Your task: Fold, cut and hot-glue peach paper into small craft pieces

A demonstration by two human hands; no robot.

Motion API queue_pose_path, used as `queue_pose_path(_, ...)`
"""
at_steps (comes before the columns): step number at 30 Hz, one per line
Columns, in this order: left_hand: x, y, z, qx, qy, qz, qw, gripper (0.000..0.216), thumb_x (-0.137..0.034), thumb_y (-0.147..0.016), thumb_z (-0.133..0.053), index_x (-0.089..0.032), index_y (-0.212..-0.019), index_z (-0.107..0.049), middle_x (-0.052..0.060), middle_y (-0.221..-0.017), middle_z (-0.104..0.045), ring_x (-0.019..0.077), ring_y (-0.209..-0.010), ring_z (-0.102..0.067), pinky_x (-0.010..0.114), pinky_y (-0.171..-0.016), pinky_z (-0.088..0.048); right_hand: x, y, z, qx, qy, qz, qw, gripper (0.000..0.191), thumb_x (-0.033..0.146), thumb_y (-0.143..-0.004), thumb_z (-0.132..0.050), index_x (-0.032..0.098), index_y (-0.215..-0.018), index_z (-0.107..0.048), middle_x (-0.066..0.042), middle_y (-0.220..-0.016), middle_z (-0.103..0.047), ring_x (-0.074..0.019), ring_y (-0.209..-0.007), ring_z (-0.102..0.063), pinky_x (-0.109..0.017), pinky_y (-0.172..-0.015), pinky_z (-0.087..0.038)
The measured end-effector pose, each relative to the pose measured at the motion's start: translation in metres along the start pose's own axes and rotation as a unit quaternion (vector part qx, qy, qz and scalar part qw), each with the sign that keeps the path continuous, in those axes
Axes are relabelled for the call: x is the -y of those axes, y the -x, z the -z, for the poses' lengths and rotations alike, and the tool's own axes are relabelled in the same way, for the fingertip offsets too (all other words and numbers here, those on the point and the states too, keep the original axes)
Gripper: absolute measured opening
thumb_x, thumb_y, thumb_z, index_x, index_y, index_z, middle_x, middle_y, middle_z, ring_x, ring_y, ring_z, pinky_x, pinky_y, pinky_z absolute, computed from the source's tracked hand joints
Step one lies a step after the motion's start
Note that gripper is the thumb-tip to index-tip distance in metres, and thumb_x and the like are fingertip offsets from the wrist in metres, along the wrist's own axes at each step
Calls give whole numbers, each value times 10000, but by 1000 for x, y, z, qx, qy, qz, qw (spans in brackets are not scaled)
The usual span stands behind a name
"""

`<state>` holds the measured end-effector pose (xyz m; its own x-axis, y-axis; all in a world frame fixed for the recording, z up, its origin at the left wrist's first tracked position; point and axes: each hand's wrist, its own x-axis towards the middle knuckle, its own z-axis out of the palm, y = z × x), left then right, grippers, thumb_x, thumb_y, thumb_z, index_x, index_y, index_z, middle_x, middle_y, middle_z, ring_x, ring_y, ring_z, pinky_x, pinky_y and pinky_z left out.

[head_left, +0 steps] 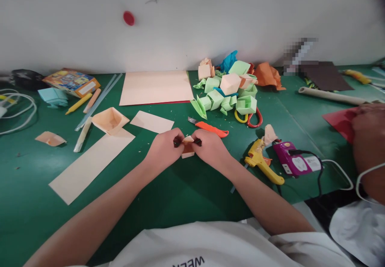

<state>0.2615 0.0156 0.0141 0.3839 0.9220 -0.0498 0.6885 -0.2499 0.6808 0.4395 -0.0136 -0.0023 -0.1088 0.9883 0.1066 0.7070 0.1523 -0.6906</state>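
Both of my hands meet over the green table (180, 194), pinching a small folded piece of peach paper (188, 149) between them. My left hand (164, 149) is closed on its left side and my right hand (210, 148) is closed on its right side, thumbs and fingertips pressed together at the fold. Just behind my right hand lies an orange utility knife (210, 128). A folded peach paper box (110, 120) sits to the left, with a long peach paper strip (90, 164) and a smaller peach sheet (152, 121) near it.
A pile of folded green and peach paper shapes (228, 92) lies behind, with scissors (252, 118). A yellow glue gun (261, 162) and a purple one (293, 160) lie at right. A large peach sheet (156, 87), pens and a box (72, 81) lie at the back. Another person's head (369, 150) is at far right.
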Motion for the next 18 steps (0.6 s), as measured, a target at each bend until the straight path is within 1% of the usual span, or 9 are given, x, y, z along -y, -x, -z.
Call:
queue_pose_path(4,0,1,-1,-10,-14,3,1000,56,-241,-776,-615,-226,-722,-609,0,-722,-688,181,-655,-605,271,-569,-393,1,-1,4,16,1,-15,1000,170,76,-771,-589,211,-817,-682,-22,-805,-712,-185,-705,-624,-284,-600,-401)
queue_pose_path(6,1,1,-1,-11,-15,5,1000,63,-254,-782,-615,-226,-726,-614,4,-728,-697,182,-657,-613,268,-568,-395,1,-1,6,26,4,-17,1000,184,78,-777,-601,217,-839,-705,-15,-791,-720,-179,-681,-621,-278,-581,-392)
queue_pose_path(10,0,1,-1,1,-15,-3,1000,12,-232,-780,-608,-232,-776,-619,-2,-756,-707,182,-679,-624,264,-578,-399,1,-1,6,33,16,-8,999,152,85,-790,-605,211,-744,-677,-1,-694,-669,-167,-620,-571,-276,-549,-346)
queue_pose_path(12,0,1,-1,5,-15,-8,1000,44,-192,-766,-596,-234,-768,-608,-12,-733,-692,176,-667,-610,262,-580,-391,1,0,5,31,22,-3,999,155,81,-787,-605,209,-719,-658,-3,-695,-662,-171,-631,-568,-278,-553,-341)
queue_pose_path(14,2,1,-2,3,-14,-13,1000,87,-148,-746,-571,-232,-743,-594,-19,-703,-672,168,-649,-589,260,-576,-380,0,0,3,31,26,3,999,153,77,-786,-606,210,-736,-664,-8,-717,-677,-178,-647,-578,-283,-561,-355)
queue_pose_path(16,4,1,-3,0,-7,-18,1000,101,-136,-743,-553,-230,-729,-586,-22,-687,-657,161,-634,-573,256,-570,-374,0,0,3,29,29,15,999,153,74,-782,-615,212,-763,-678,-21,-759,-703,-200,-713,-612,-300,-610,-398)
queue_pose_path(18,6,0,-5,-4,2,-24,1000,85,-155,-760,-557,-229,-730,-588,-23,-690,-654,159,-637,-569,254,-571,-377,-1,0,4,25,33,33,999,164,67,-757,-646,219,-795,-695,-34,-824,-731,-237,-853,-644,-340,-737,-445)
